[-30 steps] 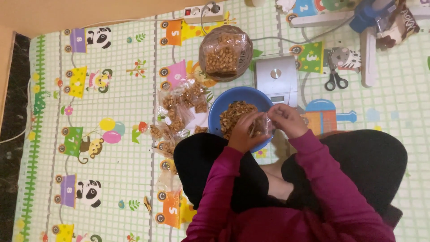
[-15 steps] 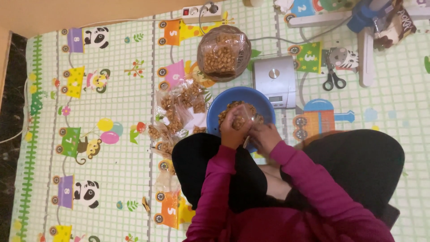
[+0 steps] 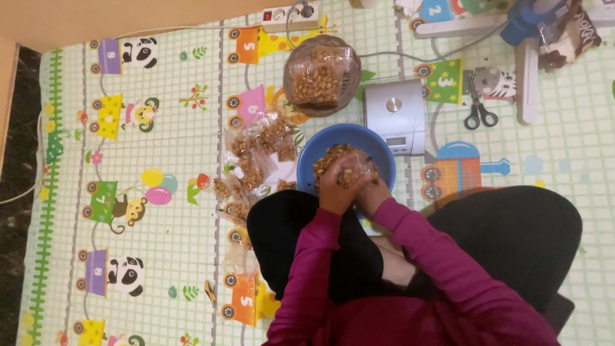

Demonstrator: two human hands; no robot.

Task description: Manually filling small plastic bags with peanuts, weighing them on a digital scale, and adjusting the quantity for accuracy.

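Small clear bag (image 3: 350, 174) of brown nuts held over the near part of the blue bowl (image 3: 379, 150), itself part-filled with the same nuts. Left hand (image 3: 335, 189) curled closed around the bag from the left side. Right hand (image 3: 374, 189) pressed against the bag from the right, fingers bent in; exact grip not discernible. Both hands touching each other above the bowl's near rim.

Just left of the bowl: heap of filled clear packets (image 3: 253, 163) lying on the play mat (image 3: 147, 211), a few more trailing nearward along the black-clad knee. Just beyond the bowl on the right: silver kitchen scale (image 3: 395, 112), touching or nearly touching the bowl's far rim. Beyond the bowl on the left: large round clear bag of nuts (image 3: 321, 75). Further right on the mat: black-handled scissors (image 3: 478, 114). At the far edge: white power strip (image 3: 290, 14) with a cable plugged in.
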